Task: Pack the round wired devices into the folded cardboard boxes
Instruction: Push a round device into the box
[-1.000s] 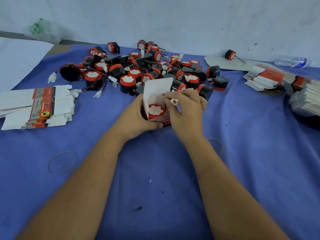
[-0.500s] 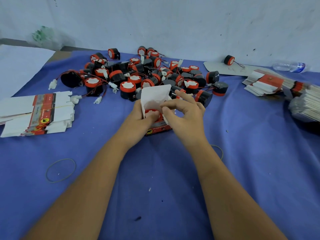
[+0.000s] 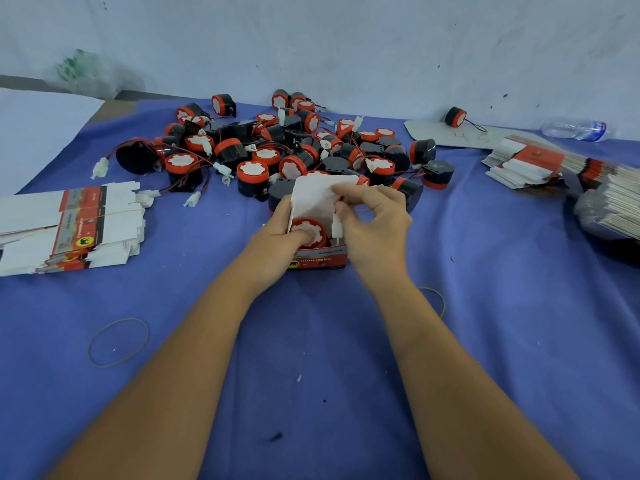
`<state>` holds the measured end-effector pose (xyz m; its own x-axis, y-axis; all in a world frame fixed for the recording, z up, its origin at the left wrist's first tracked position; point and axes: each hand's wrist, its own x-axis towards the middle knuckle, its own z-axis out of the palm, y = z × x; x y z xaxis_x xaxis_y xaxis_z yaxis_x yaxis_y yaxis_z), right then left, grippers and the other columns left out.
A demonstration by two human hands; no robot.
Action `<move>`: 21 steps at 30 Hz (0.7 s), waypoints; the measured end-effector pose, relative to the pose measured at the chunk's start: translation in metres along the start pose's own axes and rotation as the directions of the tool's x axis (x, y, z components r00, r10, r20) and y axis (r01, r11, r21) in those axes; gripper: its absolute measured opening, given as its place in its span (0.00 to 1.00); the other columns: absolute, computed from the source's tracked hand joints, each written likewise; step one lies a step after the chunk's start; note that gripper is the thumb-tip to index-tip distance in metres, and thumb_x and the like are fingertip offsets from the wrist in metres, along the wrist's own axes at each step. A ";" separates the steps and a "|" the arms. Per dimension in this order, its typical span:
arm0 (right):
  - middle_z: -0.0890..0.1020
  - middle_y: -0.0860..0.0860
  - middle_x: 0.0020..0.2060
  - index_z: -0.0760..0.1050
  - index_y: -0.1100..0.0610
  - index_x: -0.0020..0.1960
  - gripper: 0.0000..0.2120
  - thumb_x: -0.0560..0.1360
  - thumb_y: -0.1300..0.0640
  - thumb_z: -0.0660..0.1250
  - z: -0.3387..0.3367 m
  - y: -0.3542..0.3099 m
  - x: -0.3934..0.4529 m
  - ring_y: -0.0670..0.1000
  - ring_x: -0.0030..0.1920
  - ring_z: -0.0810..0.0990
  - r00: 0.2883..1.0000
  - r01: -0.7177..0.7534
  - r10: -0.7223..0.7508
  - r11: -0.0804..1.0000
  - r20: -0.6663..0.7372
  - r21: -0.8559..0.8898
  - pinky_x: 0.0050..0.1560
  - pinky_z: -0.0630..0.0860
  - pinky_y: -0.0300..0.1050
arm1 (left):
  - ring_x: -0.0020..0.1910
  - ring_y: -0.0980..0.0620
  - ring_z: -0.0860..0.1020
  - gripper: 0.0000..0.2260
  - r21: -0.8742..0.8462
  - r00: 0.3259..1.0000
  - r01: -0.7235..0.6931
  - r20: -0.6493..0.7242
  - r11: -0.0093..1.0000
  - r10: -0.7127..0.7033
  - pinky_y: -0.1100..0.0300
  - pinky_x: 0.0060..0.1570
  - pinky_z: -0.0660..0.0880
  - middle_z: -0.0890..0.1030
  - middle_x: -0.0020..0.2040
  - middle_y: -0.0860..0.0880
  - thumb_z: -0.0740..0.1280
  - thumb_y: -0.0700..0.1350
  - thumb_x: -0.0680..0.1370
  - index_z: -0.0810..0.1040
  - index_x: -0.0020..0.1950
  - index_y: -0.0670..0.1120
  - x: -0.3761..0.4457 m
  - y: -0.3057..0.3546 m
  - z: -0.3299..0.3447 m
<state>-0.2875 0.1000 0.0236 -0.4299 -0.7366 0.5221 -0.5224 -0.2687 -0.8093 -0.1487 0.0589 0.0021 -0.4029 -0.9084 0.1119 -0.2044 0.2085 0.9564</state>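
Observation:
A small red cardboard box (image 3: 320, 259) stands on the blue cloth with its white lid flap (image 3: 313, 199) up. Inside it sits a round black-and-red device (image 3: 313, 233), its white-faced top showing. My left hand (image 3: 277, 233) grips the box's left side, thumb pressing on the device. My right hand (image 3: 374, 223) pinches the device's wire, and its white connector (image 3: 336, 229) hangs at the box's right edge. A heap of several more wired devices (image 3: 277, 150) lies just behind.
Flat unfolded boxes are stacked at the left (image 3: 69, 226) and the right (image 3: 526, 164), with another bundle (image 3: 616, 206) at the far right. One device (image 3: 455, 116) sits on a card near a water bottle (image 3: 575, 129). Rubber bands (image 3: 117, 341) lie on the cloth.
The right hand's fingers have lifted off the box opening, and the white connector now dangles beside the device. My left thumb has moved onto the device's top.

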 end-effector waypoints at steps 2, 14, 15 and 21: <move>0.77 0.36 0.42 0.84 0.49 0.49 0.10 0.72 0.63 0.71 -0.001 0.002 -0.002 0.42 0.56 0.69 0.984 0.179 -0.176 0.964 0.037 -0.194 0.65 0.60 0.49 | 0.59 0.57 0.77 0.21 -0.018 1.000 -0.010 -0.008 1.000 0.009 0.55 0.61 0.73 0.79 0.58 0.59 0.63 0.42 0.80 0.66 0.62 0.69 0.001 -0.002 0.001; 0.74 0.55 0.48 0.84 0.62 0.42 0.03 0.69 0.68 0.73 -0.004 0.011 0.000 0.53 0.53 0.70 0.951 0.291 -0.242 0.912 0.192 -0.289 0.51 0.65 0.33 | 0.45 0.75 0.76 0.16 0.012 0.977 -0.037 -0.207 0.999 0.039 0.79 0.37 0.71 0.78 0.50 0.66 0.64 0.43 0.81 0.69 0.64 0.61 0.000 -0.005 0.003; 0.74 0.56 0.49 0.84 0.62 0.42 0.04 0.69 0.69 0.73 -0.005 0.011 0.000 0.52 0.53 0.69 0.947 0.302 -0.252 0.912 0.200 -0.278 0.51 0.65 0.31 | 0.46 0.75 0.76 0.16 0.023 0.978 -0.038 -0.202 0.999 0.042 0.79 0.37 0.71 0.77 0.51 0.66 0.63 0.44 0.81 0.69 0.65 0.60 0.000 -0.006 0.003; 0.79 0.53 0.45 0.84 0.60 0.43 0.09 0.70 0.70 0.68 -0.003 0.005 -0.003 0.52 0.50 0.72 0.902 0.370 -0.300 0.907 0.311 -0.200 0.52 0.65 0.30 | 0.60 0.62 0.75 0.20 0.056 0.987 -0.100 -0.122 0.993 0.106 0.67 0.57 0.73 0.76 0.63 0.58 0.59 0.43 0.84 0.63 0.75 0.53 0.000 -0.006 0.005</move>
<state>-0.2912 0.1030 0.0189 -0.0023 -0.7767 0.6299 -0.7802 -0.3926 -0.4869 -0.1524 0.0594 -0.0046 -0.3100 -0.9187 0.2446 -0.2125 0.3178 0.9241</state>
